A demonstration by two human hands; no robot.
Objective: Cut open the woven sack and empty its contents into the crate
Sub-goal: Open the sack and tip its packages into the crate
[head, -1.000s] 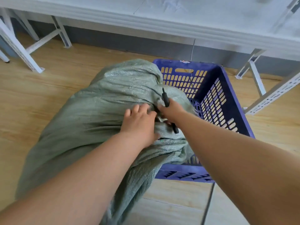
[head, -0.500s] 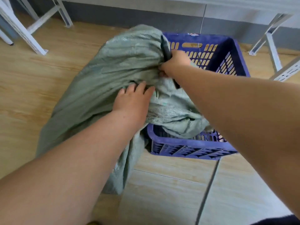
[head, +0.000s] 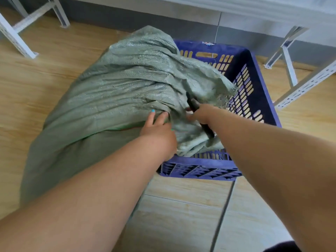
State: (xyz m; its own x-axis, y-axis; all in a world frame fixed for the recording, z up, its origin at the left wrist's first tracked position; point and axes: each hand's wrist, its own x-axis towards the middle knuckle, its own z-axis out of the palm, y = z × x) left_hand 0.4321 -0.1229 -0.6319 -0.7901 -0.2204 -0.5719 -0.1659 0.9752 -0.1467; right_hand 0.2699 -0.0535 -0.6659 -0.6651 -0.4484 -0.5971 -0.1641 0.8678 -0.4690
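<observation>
the sack lies on its side on the floor, its mouth end draped over the near-left corner of the crate so that whatever comes out should fall inside; a frayed flap hangs over the crate's interior just beyond the hands. the right hand is closed around a dark tool, likely the cutter, whose tip points up and away from the fist into the bunched cloth while its butt sticks out toward the wrist. just left of that grip, the left hand presses on the gathered neck with fingers curled into the folds, apparently pinching the weave taut so the blade has something firm to work against. whether the cloth is cut through cannot be told; no contents show. the sack's bulk spreads away to the left of both hands, still full-looking. beyond the crate stand white metal legs and a wall.
</observation>
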